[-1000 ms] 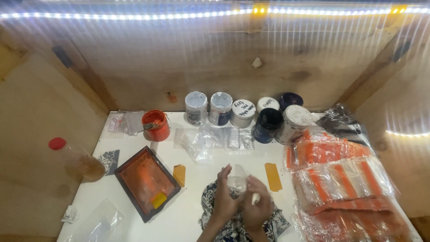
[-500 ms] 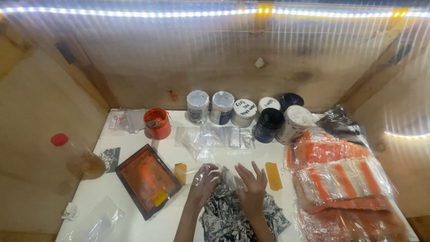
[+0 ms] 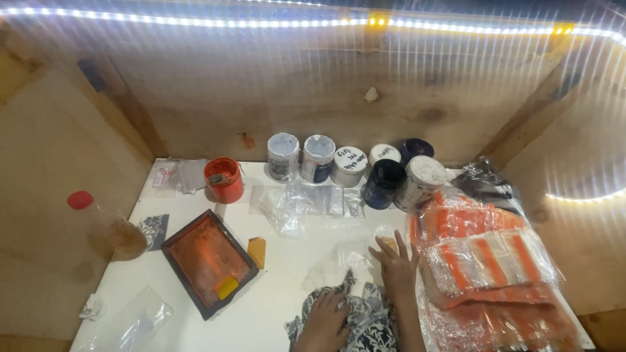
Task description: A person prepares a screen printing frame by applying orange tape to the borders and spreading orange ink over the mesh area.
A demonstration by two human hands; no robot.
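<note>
Both hands have parted since half a second ago: the left hand (image 3: 324,319) lies flat, fingers together, on the dark blue-and-white patterned cloth (image 3: 365,322), pinning it, while the right hand (image 3: 396,267), fingers spread, presses a clear crinkled plastic bag (image 3: 342,261) just beyond its fingertips.

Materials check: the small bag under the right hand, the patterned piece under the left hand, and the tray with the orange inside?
Small bag, under the right hand: looks like thin clear plastic film, glossy, crinkled, see-through. Patterned piece, under the left hand: seems to be soft fabric, dark with a white print, matte, bunched in folds. Tray: rigid, dark rim, orange-coated inside; metal or plastic, cannot tell.
</note>
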